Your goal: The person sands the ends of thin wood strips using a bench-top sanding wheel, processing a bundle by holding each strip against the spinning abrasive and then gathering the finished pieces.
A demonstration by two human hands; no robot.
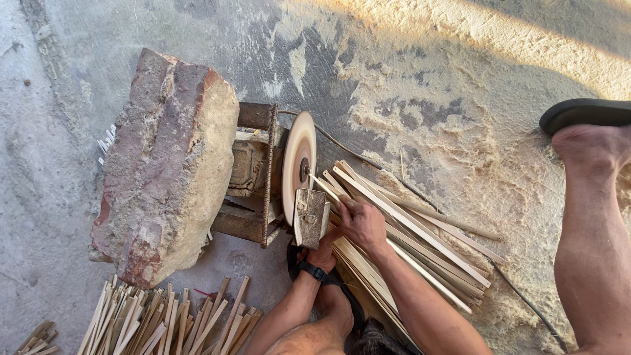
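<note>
Head view, looking straight down: a thin bamboo strip (323, 186) runs from the right hand (360, 223) up to the face of a pale sanding disc (299, 164), its tip touching the disc near the hub. The right hand is closed around the strip's near end, fingers curled over it, apparently to steer the tip against the wheel. The left hand (323, 251), with a dark wristband (313, 271), sits just under a small worn wooden block (310, 217) that stands at the disc's lower edge; it seems to brace the block, though whether its fingers are wrapped round it I cannot tell. The block looks placed as a rest for the strip.

Beneath the right forearm lies a fanned bundle of long bamboo strips (420, 250), within easy reach. The disc is mounted on a rusty motor frame (253, 177), weighted by a big reddish stone slab (167, 164), likely to keep it from shifting. Shorter cut sticks (171, 322) are piled at the bottom left. Sawdust (460, 138) covers the concrete, and a bare foot in a black sandal (585, 131) rests at right.
</note>
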